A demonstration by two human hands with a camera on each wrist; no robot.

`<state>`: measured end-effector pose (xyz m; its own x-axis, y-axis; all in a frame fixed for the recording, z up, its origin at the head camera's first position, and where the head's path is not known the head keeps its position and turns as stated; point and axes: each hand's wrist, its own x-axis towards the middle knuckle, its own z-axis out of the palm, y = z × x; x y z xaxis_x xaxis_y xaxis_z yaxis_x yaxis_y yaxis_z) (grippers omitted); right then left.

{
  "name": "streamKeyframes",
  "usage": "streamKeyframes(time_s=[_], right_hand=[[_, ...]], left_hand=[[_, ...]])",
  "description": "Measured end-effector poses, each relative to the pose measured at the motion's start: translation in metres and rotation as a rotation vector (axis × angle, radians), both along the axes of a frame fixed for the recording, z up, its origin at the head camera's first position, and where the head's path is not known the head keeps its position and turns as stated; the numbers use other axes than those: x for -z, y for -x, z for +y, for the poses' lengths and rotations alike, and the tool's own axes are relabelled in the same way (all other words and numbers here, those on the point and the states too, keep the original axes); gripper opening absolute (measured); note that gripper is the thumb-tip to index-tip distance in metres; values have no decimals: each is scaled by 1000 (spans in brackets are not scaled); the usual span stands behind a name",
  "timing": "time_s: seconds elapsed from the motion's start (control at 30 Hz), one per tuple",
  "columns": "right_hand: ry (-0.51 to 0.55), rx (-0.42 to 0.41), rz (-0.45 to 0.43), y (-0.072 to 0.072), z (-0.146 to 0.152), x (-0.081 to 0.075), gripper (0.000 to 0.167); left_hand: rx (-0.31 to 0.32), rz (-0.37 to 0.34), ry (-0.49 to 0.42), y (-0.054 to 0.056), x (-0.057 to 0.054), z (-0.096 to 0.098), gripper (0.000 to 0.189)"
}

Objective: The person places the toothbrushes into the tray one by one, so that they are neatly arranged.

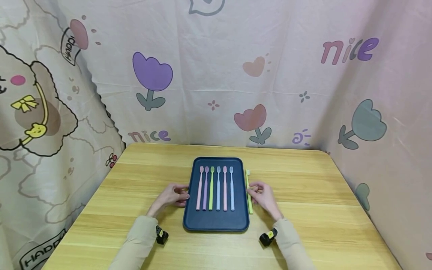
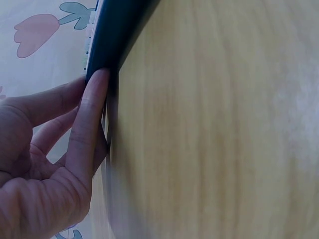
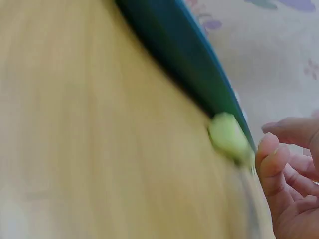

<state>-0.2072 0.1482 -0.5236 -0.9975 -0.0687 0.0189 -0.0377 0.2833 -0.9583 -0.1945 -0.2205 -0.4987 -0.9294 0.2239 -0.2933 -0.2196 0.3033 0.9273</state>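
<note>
A dark blue tray (image 1: 216, 221) lies on the table with several toothbrushes in a row on it: pink, purple, green and blue, heads pointing away from me. My left hand (image 1: 173, 195) holds the tray's left rim; in the left wrist view the thumb and a finger of this hand (image 2: 65, 144) meet at its edge. Along the outer right side of the tray is a yellow-green toothbrush (image 1: 250, 205). My right hand (image 1: 264, 197) pinches it near the middle. The right wrist view shows its handle end (image 3: 229, 137) blurred beside the fingers; the exact contact is hidden.
The wooden table (image 1: 135, 232) extends on both sides of the tray. A patterned curtain (image 1: 209, 75) hangs behind it and along the sides. Small black cameras sit on the left wrist (image 1: 162, 236) and the right wrist (image 1: 267, 238).
</note>
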Motion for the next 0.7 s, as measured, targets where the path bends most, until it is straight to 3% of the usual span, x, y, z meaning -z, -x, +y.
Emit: streamKeyframes(time_s=[0.23,0.43,0.7], right_hand=[[-8,-28,-44,5,17,3,25],[-46,-41,-75,5,17,5,17],[-91,-41,-95,4,16,3,21]], left_hand=[[-2,3,4,1,-1,-2,57],[5,7,7,1,0,-1,57],[7,1,-4,0,-1,0,57]])
